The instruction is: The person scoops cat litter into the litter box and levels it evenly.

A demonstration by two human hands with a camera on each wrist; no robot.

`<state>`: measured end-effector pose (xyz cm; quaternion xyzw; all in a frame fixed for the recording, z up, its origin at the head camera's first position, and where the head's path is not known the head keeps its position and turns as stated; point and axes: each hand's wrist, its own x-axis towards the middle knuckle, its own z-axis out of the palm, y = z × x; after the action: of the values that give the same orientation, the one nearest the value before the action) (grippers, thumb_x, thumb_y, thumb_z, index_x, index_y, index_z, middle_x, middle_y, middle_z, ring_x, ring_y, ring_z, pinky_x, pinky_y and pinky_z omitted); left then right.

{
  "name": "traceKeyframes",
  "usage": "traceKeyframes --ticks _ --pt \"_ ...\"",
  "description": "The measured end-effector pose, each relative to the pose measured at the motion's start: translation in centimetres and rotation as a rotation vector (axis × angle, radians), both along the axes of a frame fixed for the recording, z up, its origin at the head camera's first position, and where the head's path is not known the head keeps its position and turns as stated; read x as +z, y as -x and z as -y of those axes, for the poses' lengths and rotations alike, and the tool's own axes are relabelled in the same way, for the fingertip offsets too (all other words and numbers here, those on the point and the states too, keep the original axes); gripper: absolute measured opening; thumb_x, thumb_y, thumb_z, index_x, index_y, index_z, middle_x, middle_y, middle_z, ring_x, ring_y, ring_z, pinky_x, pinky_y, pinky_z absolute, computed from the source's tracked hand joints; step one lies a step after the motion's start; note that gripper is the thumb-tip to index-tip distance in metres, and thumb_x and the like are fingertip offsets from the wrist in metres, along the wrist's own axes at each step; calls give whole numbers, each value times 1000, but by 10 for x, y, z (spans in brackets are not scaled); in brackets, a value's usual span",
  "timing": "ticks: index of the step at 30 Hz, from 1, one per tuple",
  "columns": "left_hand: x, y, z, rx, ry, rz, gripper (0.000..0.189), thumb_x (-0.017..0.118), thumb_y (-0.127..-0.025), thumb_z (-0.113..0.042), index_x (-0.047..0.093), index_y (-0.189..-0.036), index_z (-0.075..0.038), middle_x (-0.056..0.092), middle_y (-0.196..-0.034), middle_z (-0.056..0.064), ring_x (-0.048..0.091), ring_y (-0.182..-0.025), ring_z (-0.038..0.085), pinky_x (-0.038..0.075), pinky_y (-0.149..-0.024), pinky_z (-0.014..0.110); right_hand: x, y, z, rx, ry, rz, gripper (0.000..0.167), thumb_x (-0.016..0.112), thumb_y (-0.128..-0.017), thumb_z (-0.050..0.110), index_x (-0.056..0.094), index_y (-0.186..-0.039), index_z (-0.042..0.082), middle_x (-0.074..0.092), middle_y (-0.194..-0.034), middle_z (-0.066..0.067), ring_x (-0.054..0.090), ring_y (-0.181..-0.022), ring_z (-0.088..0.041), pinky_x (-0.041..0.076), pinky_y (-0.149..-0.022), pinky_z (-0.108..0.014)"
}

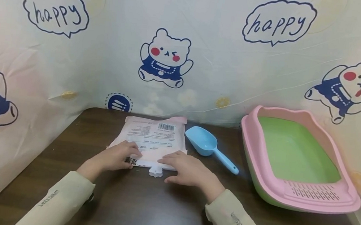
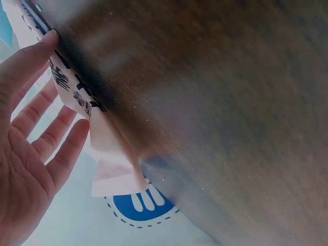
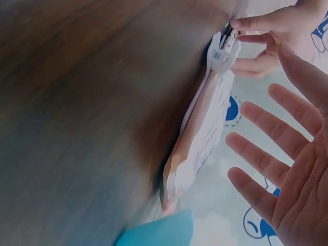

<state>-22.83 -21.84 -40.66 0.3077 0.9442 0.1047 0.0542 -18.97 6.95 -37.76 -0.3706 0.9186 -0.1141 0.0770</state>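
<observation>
A pale pink printed plastic bag [image 1: 149, 135] lies flat at the back of the table, with a barcode near its far end. From the middle of its near edge sticks out a white clip [image 1: 156, 172]. My left hand [image 1: 118, 156] rests at the bag's near left corner, its fingers loosely spread over the print and its thumb at the edge in the left wrist view. Over the near right corner is my right hand [image 1: 191, 169]. Its fingers look straight and spread in the right wrist view, and contact with the bag is unclear.
A light blue scoop [image 1: 203, 143] lies right of the bag, handle toward the front right. Farther right stands a green litter box with a pink rim [image 1: 309, 197]. A printed cloth [image 1: 205, 57] hangs behind the dark wooden table [image 1: 145, 210].
</observation>
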Motion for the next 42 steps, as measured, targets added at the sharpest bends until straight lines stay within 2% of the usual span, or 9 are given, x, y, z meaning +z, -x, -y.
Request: traceKeyframes --ticks 11,19,24,29,37,39,42 --pt "3 1 1 -12 -11 41 35 77 -83 -9 73 -117 -12 66 -118 5 58 -109 25 49 -101 48 -8 14 17 15 19 86 60 77 -85 39 57 -141 27 60 -140 10 54 -122 -12 47 -106 -32" --pt "5 4 3 -58 -39 48 34 74 -84 -7 74 -117 -11 68 -115 5 59 -103 23 50 -97 49 -15 20 19 -7 25 135 60 77 -86 38 57 -141 27 60 -139 9 54 -120 -13 47 -105 -35" --pt "6 7 5 -107 -46 32 32 73 -84 -7 75 -116 -9 71 -113 5 63 -102 22 52 -96 48 -20 26 20 -15 37 141 58 77 -86 39 59 -139 27 62 -137 8 53 -116 -12 47 -104 -33" --pt "6 8 8 -102 -82 66 26 72 -85 -7 77 -111 -10 74 -108 2 64 -94 15 54 -93 44 -20 28 23 -21 40 129 55 79 -84 37 63 -136 25 65 -132 7 53 -110 -12 49 -100 -31" --pt "5 11 11 -72 -105 114 23 70 -87 -9 78 -108 -13 74 -103 -2 60 -84 10 53 -81 30 -23 31 30 -34 28 83 49 79 -84 35 67 -130 23 68 -126 6 56 -106 -12 49 -100 -32" --pt "5 12 12 -42 -119 146 24 70 -87 -10 78 -109 -13 75 -104 0 60 -76 9 53 -71 26 -23 32 30 -37 27 83 49 79 -84 36 67 -130 23 68 -126 6 55 -104 -12 49 -98 -31" --pt "5 13 13 10 -144 200 25 70 -88 -10 78 -111 -11 77 -104 3 56 -60 7 44 -53 20 -24 33 31 -39 19 77 50 79 -83 37 67 -130 23 67 -125 5 55 -104 -12 50 -96 -31"
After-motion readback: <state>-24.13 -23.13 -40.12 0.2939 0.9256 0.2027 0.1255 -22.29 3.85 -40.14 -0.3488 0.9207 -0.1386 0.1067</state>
